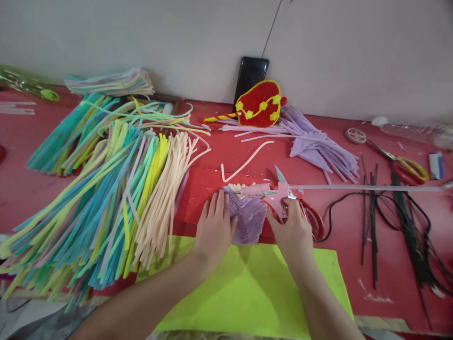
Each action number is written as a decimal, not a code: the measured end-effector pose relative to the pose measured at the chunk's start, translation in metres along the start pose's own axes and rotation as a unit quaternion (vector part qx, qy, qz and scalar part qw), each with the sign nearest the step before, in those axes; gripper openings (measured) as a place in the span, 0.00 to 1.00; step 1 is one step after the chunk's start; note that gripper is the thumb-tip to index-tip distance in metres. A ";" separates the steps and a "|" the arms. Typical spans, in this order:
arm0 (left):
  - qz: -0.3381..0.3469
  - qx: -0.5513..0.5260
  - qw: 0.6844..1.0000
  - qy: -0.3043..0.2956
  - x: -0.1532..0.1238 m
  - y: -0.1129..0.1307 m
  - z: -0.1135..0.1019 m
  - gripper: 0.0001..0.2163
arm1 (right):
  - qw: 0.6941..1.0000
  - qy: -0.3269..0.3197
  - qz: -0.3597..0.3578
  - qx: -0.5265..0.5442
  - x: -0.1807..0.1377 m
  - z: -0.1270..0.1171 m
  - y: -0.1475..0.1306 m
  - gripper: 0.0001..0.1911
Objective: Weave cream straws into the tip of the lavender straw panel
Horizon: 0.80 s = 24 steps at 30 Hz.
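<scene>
My left hand [214, 225] lies flat, fingers together and stretched out, pressing the left side of a purple piece made of angled strips [248, 217]. At the piece's right edge, my right hand [292, 226] is closed around the handle of a pink glue gun [269, 191]. The gun's nozzle points left over the top of the purple piece, where cream strips are laid. The piece rests on a red sheet [198, 198] above a lime green sheet [247, 288].
A big fan of coloured strips [106, 198] fills the left. Purple strips [318, 146], a red heart-shaped fan [260, 104] and a dark phone [250, 78] stand at the back. Red-handled scissors [311, 217], yellow-handled scissors [406, 167] and black wires [399, 217] lie right.
</scene>
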<state>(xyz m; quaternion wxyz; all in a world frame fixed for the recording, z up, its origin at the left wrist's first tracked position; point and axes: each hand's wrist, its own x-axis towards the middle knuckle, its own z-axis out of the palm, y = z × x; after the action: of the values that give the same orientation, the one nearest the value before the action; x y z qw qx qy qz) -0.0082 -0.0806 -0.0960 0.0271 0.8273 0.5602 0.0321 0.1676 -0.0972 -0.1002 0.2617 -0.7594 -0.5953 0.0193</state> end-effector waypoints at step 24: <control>-0.006 -0.004 1.000 -0.006 0.001 0.001 0.000 0.23 | 0.999 -0.020 0.030 -0.019 0.000 -0.015 0.002 0.11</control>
<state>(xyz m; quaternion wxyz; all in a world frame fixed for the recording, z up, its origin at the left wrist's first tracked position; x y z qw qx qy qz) -0.0072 -0.0799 -0.0957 0.0340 0.8239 0.5650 0.0288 0.1748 -0.1028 -0.0882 0.2344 -0.7814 -0.5774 0.0306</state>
